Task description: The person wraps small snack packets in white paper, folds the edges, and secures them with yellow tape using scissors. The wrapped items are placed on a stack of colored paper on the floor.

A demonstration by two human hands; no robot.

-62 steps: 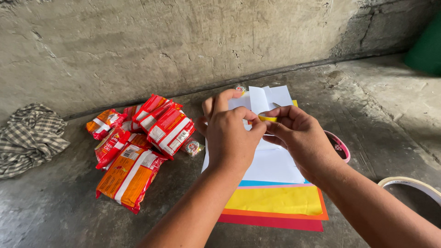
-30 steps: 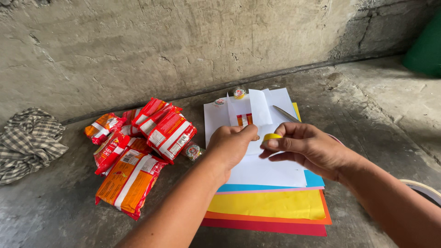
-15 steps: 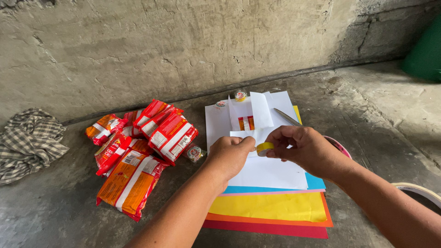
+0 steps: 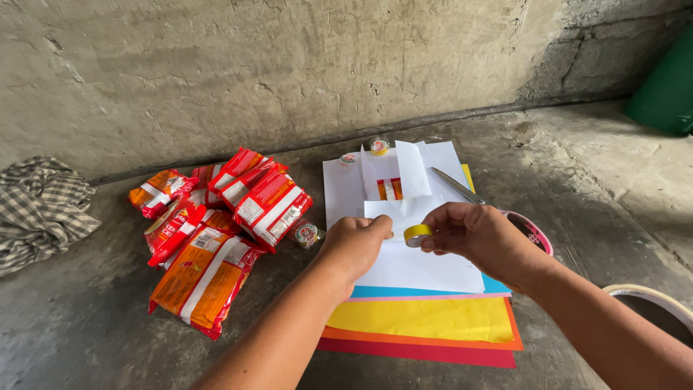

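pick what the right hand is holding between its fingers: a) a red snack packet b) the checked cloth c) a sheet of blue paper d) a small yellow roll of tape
d: the right hand pinches a small yellow roll of tape over the white paper, beside the left hand; the red snack packets and the checked cloth lie untouched off to the left.

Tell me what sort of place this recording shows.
Probably a bare concrete corner of a home or small shop, with work done on the floor: rough cement wall, coloured paper sheets, a pile of red and orange snack packets.
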